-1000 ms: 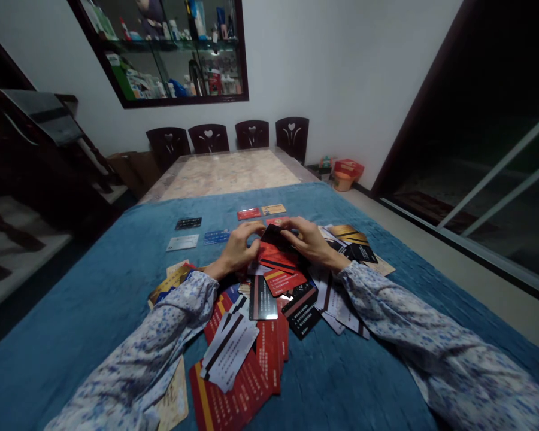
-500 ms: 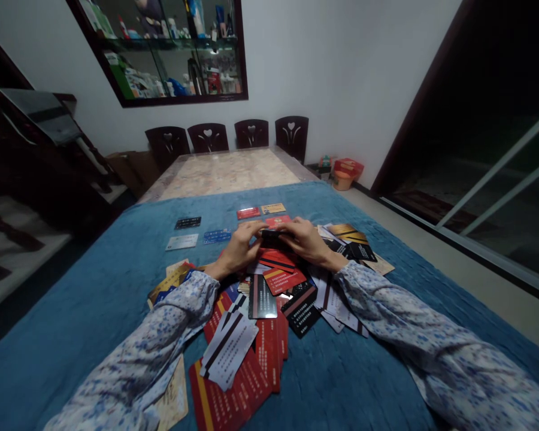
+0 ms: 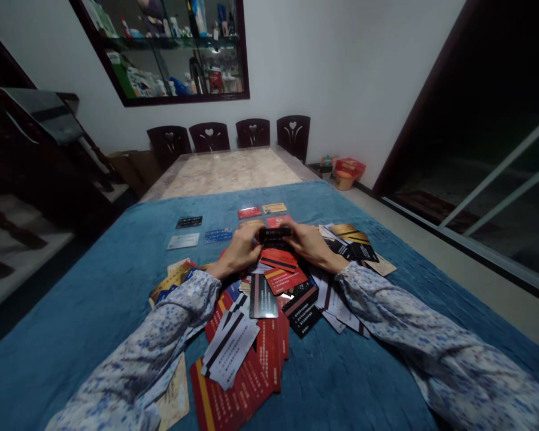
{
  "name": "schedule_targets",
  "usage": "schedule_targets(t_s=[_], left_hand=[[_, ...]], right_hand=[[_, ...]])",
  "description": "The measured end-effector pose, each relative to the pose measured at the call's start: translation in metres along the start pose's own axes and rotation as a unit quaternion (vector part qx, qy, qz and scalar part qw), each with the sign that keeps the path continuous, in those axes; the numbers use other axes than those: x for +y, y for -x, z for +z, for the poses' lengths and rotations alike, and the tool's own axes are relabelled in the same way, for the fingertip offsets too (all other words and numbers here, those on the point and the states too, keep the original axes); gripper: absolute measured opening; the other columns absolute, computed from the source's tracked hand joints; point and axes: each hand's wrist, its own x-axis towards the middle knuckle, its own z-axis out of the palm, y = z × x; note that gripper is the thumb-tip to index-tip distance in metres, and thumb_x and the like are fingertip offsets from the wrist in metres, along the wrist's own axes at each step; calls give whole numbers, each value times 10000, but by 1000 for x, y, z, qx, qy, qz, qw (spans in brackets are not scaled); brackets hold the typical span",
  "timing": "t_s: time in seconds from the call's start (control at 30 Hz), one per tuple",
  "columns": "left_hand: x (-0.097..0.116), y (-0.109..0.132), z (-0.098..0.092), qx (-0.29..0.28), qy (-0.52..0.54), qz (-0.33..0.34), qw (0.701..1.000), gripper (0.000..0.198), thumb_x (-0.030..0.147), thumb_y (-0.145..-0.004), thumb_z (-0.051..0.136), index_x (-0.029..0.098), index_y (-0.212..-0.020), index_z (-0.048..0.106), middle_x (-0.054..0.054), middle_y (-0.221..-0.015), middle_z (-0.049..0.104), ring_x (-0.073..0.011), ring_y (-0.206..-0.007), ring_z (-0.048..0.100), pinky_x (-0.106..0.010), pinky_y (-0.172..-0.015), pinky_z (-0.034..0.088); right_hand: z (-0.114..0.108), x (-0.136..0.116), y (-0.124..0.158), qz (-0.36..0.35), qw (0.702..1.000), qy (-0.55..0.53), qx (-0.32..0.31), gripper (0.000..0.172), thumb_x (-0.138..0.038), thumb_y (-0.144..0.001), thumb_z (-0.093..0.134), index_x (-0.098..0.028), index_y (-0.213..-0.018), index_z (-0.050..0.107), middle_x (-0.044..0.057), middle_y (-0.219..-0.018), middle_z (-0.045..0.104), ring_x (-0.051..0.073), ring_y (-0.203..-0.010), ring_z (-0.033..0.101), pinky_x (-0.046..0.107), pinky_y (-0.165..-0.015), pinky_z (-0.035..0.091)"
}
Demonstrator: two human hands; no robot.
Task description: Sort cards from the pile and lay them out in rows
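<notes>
Between my two hands a black card [image 3: 273,237] is held up just over the pile, its printed face turned toward me. My left hand [image 3: 242,248] is closed on its left edge, and my right hand [image 3: 309,242] pinches the right edge. Below lie red cards [image 3: 287,278], a grey card with a dark stripe [image 3: 263,297], a black card with white print [image 3: 303,311] and a fan of white cards [image 3: 231,347] on larger red cards [image 3: 227,395]. Whether a single card or a thin stack is held, I cannot tell.
Beyond my hands, cards lie apart on the blue cloth [image 3: 130,269]: a black one [image 3: 189,222], a white one [image 3: 184,240], a blue one [image 3: 218,235], a red one [image 3: 249,212] and a yellow one [image 3: 274,208]. Gold and black cards [image 3: 354,239] spread at right. Chairs [image 3: 209,137] stand behind the table.
The black card between my hands has tipped up, so its printed face now shows where before it was seen nearly edge-on. Both hands stay in almost the same place.
</notes>
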Motion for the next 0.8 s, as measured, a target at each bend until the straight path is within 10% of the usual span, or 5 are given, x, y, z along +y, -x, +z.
schedule_targets(t_s=[0.8], left_hand=[[-10,-1,1,-55,3,-40,998,567,185,-774,661,166,-1333,566,-160,-1341,620,-327,-1304,544,-542,-1096,449]], right_hand=[[-13,8,-6,-51,988,110,-92,640,-380,-893,634,-165,-1481,499,163,-1217,628,299,-1066,522,376,-825,393]])
